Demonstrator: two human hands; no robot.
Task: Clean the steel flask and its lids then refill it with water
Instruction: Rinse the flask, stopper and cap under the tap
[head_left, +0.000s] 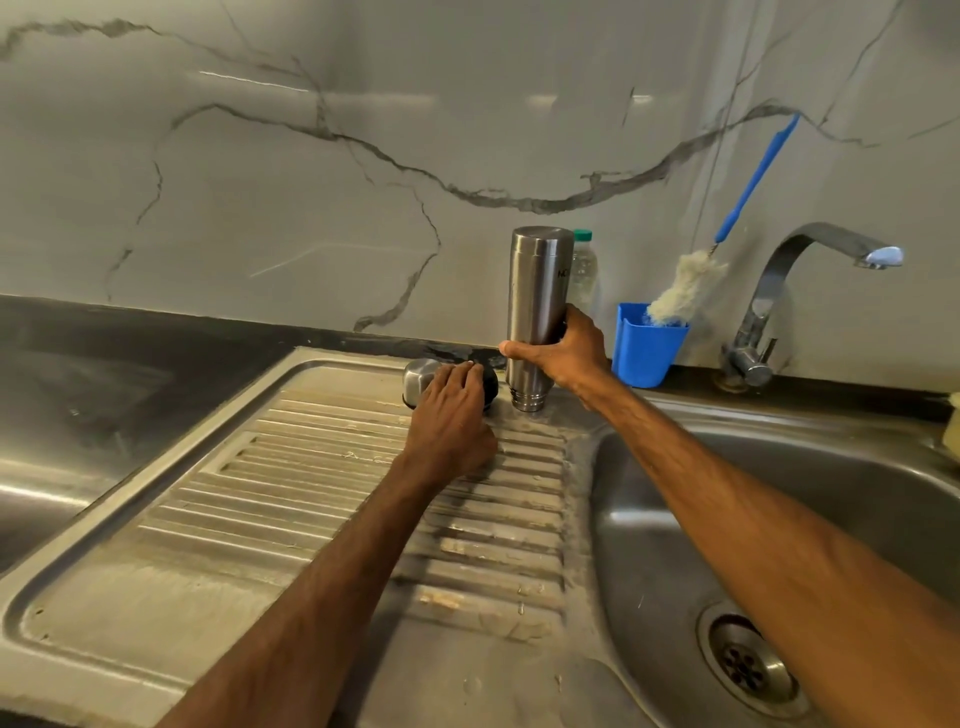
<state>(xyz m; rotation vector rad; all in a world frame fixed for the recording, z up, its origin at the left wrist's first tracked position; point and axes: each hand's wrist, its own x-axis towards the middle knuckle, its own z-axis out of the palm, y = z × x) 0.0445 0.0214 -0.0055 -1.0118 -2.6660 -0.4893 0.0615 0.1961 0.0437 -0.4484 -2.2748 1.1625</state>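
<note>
Steel flask (537, 291) stands ringed end down on the drainboard (311, 493), right hand (563, 351) wrapped round its lower half. The left hand (452, 410) lies over steel cap (418, 376) and black lid (491, 383), largely hiding both; grip unclear.

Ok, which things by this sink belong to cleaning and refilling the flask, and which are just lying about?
For the job: steel flask, gripped by the right hand; steel lid and black lid, under the left hand; bottle brush; tap; sink basin.
Lying about: plastic bottle behind the flask; blue cup holding the brush.
</note>
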